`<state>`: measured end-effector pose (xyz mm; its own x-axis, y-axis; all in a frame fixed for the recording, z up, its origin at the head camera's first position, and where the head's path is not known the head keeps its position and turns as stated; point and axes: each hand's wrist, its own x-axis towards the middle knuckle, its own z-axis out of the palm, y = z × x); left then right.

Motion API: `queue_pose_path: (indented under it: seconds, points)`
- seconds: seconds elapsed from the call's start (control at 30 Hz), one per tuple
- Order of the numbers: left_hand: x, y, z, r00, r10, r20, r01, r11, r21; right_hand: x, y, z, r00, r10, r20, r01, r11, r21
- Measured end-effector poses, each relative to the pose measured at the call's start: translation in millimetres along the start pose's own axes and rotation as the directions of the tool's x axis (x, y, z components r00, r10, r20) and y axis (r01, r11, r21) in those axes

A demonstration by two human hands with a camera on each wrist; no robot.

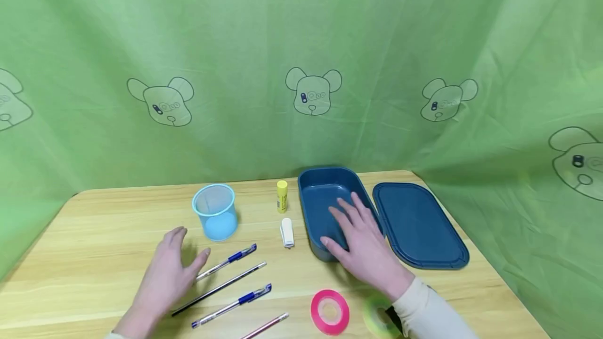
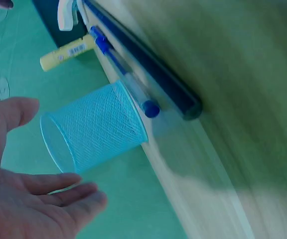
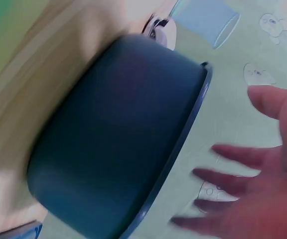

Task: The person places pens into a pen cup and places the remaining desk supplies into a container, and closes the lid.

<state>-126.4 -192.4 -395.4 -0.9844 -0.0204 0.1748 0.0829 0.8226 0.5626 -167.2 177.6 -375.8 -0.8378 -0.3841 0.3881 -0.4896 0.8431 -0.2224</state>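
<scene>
My left hand (image 1: pixel 167 268) hovers over the table's left side with thumb and fingers apart, holding nothing. Just beyond it stands a light blue mesh pen cup (image 1: pixel 219 218), upright. Beside this hand lie a blue-capped pen (image 1: pixel 229 260), a dark pencil (image 1: pixel 221 287), a second blue pen (image 1: pixel 233 305) and a reddish pencil (image 1: pixel 266 325). Fingers spread, my right hand (image 1: pixel 365 245) is above the near part of a dark blue box (image 1: pixel 306 208) without its lid on. In the right wrist view, that hand appears apart from the box's rim (image 3: pixel 183 144).
A yellow glue stick (image 1: pixel 282 196) stands upright left of the box, with a white clip-like object (image 1: pixel 287 233) nearer. The dark blue lid (image 1: pixel 424 226) lies at right. A pink tape roll (image 1: pixel 330 297) and a yellow-green roll (image 1: pixel 377 318), partly covered by the right sleeve, lie in front.
</scene>
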Motion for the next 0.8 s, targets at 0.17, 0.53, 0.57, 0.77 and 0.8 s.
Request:
queue_pose_path:
  seconds: [0.17, 0.53, 0.57, 0.77, 0.8]
  points:
    - [10.3, -4.7, -9.5, 0.997, -0.069, 0.018, 0.071, 0.978, -0.194, 0.7, -13.1, 0.4, 0.977, -0.187, -0.099, 0.2, 0.97, 0.139]
    - [35.1, -13.3, -14.6, 0.997, -0.052, 0.057, 0.071, 0.902, -0.425, -5.2, -48.1, 8.2, 0.891, -0.372, 0.261, 0.283, 0.904, 0.321]
    - [37.4, -13.7, -14.7, 0.997, -0.056, 0.057, 0.075, 0.899, -0.431, -5.7, -50.9, 10.4, 0.871, -0.395, 0.291, 0.303, 0.9, 0.314]
    - [50.8, -17.2, -13.1, 0.996, -0.056, 0.062, 0.078, 0.882, -0.464, -7.4, -64.6, 25.9, 0.772, -0.521, 0.364, 0.449, 0.852, 0.268]
    - [53.1, -17.8, -12.5, 0.997, -0.05, 0.062, 0.074, 0.879, -0.47, -7.3, -66.4, 28.0, 0.758, -0.532, 0.378, 0.462, 0.846, 0.265]
